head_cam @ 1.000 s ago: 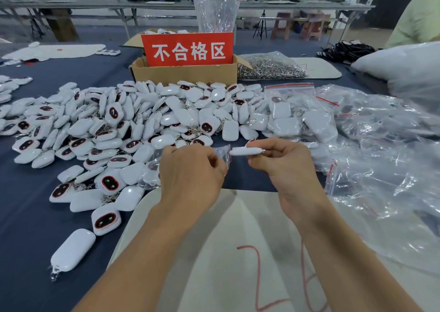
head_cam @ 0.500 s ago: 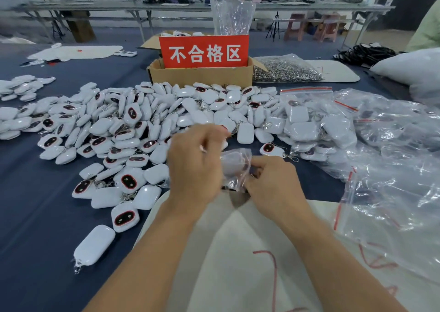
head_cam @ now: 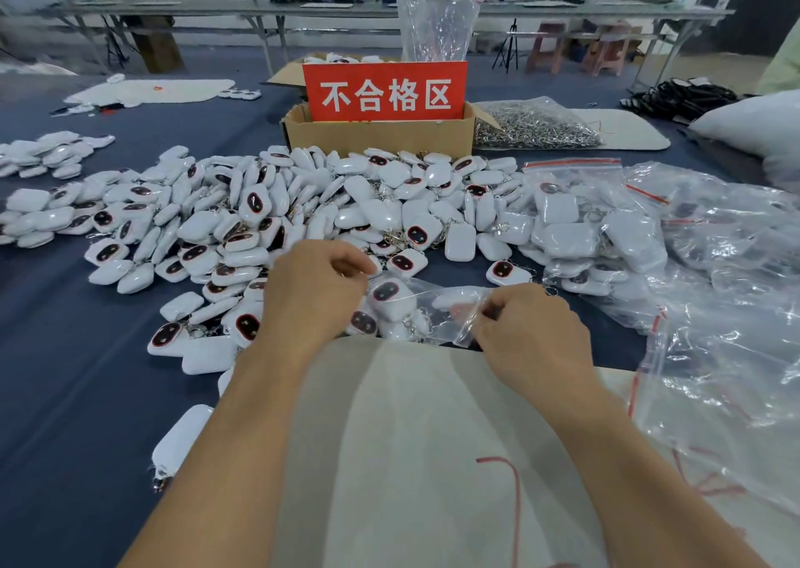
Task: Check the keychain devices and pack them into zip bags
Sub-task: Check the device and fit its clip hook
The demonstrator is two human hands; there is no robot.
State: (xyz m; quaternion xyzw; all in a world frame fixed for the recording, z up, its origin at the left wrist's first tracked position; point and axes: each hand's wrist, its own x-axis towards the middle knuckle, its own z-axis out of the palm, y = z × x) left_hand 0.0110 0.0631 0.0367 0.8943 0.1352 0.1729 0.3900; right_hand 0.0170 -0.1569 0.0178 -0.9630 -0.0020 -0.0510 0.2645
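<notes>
A: Hands?
B: Left hand (head_cam: 314,297): fingers curled, pinching the left end of the zip bag (head_cam: 446,316). Right hand (head_cam: 530,336): fingers clenched on its right end.
A: Bag position?
B: It is stretched between both hands, just past the far edge of the white mat (head_cam: 433,437), over the near edge of the pile of keychain devices (head_cam: 303,208) on the desk (head_cam: 65,351). White devices show through the film; inside or beneath, cannot tell.
A: Surroundings?
B: Cardboard box (head_cam: 381,136) with red sign (head_cam: 384,93), far centre. Filled bags (head_cam: 597,229) right of the pile.
</notes>
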